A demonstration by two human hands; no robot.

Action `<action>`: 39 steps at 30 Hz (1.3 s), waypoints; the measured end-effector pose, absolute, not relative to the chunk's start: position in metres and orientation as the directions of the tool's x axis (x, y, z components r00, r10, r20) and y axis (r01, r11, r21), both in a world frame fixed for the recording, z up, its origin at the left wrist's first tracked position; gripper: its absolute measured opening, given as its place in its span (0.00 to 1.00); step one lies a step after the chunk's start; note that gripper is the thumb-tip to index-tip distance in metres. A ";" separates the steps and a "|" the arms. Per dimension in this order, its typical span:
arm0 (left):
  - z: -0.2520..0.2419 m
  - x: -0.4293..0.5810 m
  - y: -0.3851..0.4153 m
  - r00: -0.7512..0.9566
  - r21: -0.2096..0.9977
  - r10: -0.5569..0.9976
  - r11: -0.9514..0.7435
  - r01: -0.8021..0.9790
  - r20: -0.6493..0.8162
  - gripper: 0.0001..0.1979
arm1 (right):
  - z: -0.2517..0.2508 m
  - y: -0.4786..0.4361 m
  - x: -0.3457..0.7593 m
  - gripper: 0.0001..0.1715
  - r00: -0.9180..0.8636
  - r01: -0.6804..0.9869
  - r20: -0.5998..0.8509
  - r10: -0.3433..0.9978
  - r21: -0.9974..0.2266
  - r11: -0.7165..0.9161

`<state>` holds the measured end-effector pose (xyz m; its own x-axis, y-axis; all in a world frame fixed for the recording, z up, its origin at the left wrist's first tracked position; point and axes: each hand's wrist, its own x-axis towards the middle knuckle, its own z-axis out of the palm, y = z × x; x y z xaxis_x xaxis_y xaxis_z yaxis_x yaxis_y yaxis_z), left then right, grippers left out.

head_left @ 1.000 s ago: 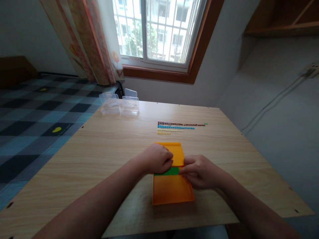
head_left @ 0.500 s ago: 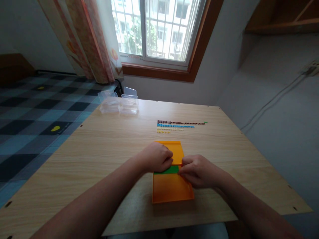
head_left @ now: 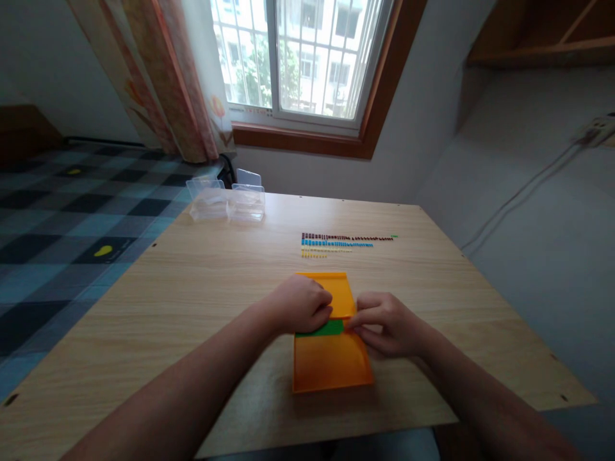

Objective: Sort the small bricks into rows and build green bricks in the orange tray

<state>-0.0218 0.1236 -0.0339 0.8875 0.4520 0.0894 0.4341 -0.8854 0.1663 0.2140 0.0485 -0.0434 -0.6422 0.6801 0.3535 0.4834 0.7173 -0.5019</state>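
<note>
In front of me on the table lies an orange plastic tray [head_left: 332, 365], its near part shallow and bare inside. A green strip [head_left: 329, 328] crosses its middle, and a lighter orange panel [head_left: 341, 294] forms its far part. My left hand [head_left: 302, 304] is closed over the tray's left side, with the thumb by the green strip. At the strip's right end, my right hand [head_left: 387, 324] has its thumb and index finger drawn together at the tray's edge. Whatever lies between those fingertips is too small to make out.
Beyond the tray, small brown pieces [head_left: 346, 237], blue pieces [head_left: 336, 243] and yellow pieces [head_left: 313, 255] lie in rows. Clear plastic boxes [head_left: 247, 205] with raised lids stand at the table's far left corner. A checked bed [head_left: 96, 211] adjoins the left side.
My right hand has shifted slightly up, and its fingers have loosened from the tray's right edge, with the index finger straighter. My left hand holds its place.
</note>
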 end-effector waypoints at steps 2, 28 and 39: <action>-0.034 -0.023 0.124 0.889 0.182 0.448 -0.886 0.427 0.095 0.12 | -0.046 0.056 0.225 0.11 -0.489 0.525 0.478 0.730 -0.506 0.684; -0.054 -0.049 0.174 0.078 0.866 0.933 -0.356 0.352 0.352 0.20 | -0.114 0.247 0.397 0.16 0.490 0.610 0.358 0.795 -0.792 -0.019; -0.057 -0.050 0.174 0.034 0.878 0.931 -0.353 0.325 0.362 0.20 | -0.126 0.266 0.414 0.14 0.352 0.680 0.312 0.882 -0.733 -0.013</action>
